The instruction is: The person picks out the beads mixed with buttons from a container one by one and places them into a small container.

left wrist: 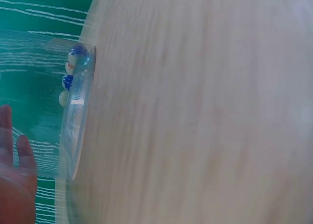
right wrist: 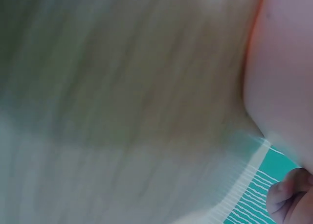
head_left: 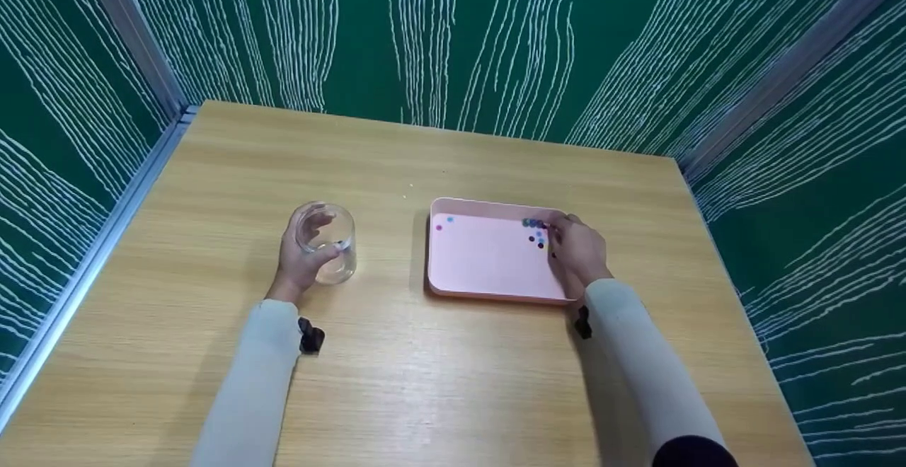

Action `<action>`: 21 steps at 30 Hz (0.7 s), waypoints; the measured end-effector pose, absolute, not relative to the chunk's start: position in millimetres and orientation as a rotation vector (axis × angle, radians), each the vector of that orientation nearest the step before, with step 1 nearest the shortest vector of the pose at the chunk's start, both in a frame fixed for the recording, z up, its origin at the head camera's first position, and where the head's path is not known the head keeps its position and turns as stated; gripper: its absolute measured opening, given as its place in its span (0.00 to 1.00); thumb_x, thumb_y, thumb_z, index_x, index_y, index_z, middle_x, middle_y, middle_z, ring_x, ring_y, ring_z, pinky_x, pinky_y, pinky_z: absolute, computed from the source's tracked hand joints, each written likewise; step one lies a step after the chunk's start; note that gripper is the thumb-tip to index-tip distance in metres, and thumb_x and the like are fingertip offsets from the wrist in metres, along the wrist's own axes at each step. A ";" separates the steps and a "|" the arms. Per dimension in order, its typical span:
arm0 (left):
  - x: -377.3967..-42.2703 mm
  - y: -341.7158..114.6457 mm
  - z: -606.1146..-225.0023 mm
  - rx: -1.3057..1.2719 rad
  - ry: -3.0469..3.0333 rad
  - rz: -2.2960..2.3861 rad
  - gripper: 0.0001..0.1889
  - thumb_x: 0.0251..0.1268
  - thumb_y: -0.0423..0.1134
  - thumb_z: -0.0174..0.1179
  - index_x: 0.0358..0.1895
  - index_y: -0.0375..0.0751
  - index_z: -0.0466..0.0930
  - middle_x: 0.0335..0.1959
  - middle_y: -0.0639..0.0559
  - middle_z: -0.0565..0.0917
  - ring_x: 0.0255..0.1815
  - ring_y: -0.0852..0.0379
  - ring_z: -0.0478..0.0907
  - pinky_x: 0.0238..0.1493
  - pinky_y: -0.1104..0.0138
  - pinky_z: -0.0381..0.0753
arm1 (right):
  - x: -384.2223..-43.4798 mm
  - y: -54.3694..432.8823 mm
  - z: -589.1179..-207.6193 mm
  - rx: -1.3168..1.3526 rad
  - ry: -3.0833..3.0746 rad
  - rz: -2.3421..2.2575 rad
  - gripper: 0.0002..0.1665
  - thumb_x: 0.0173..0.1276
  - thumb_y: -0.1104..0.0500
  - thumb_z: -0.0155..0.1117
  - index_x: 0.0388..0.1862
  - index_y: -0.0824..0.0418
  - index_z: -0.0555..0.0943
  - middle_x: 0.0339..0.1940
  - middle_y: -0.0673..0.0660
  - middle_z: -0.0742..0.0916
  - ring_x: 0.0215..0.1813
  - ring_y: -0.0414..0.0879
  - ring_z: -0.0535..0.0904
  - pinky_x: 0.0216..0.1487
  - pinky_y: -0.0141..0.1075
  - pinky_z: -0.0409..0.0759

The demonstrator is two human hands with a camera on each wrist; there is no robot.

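Observation:
A clear jar (head_left: pixel 338 258) stands on the table at the left, and my left hand (head_left: pixel 301 255) grips it round the side. Several blue and whitish marbles (left wrist: pixel 67 82) lie at the jar's bottom in the left wrist view. Right of the jar sits a pink tray (head_left: pixel 488 262). My right hand (head_left: pixel 580 248) reaches over its right side with bent fingers, the fingertips among several small dark and blue marbles (head_left: pixel 536 235). In the right wrist view, curled fingers (right wrist: pixel 286 194) show beside the tray wall; I cannot tell whether they pinch a marble.
Two more marbles (head_left: pixel 444 223), one pink and one blue, lie in the tray's far left corner. The wooden table (head_left: pixel 425 375) ends at green panels (head_left: pixel 361 49) with white streaks behind and at both sides. Tiny specks dot the table beyond the tray.

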State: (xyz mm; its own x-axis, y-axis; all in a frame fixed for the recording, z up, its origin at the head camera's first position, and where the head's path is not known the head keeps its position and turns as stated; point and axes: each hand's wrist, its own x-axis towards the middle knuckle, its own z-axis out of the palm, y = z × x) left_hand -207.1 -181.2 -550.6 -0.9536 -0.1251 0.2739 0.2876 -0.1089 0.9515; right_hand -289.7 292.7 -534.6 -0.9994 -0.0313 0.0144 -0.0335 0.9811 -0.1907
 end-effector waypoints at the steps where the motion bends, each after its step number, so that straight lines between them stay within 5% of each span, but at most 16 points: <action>1: -207.3 -181.2 -551.2 -0.186 -1.881 -2.142 0.38 0.39 0.29 0.64 0.63 0.37 0.66 0.55 0.41 0.79 0.58 0.52 0.73 0.66 0.46 0.56 | -290.1 292.4 -534.6 0.045 -3.121 0.289 0.17 0.72 0.54 0.55 0.58 0.52 0.79 0.46 0.57 0.82 0.38 0.53 0.78 0.45 0.51 0.79; 21: -206.6 -180.6 -550.6 -0.186 -1.870 -2.145 0.38 0.39 0.28 0.65 0.63 0.37 0.66 0.54 0.46 0.79 0.57 0.55 0.73 0.65 0.46 0.57 | -290.7 291.3 -536.2 0.046 -3.119 0.311 0.19 0.71 0.54 0.56 0.59 0.52 0.76 0.46 0.57 0.82 0.39 0.52 0.77 0.46 0.50 0.78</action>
State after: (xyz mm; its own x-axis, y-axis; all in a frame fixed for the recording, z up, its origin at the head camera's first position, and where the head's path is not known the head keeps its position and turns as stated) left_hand -206.6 -180.6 -550.6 -0.9500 -0.1307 0.2835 0.2987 -0.1162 0.9473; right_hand -290.7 291.3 -536.2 -0.9996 -0.0283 0.0097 -0.0296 0.9799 -0.1971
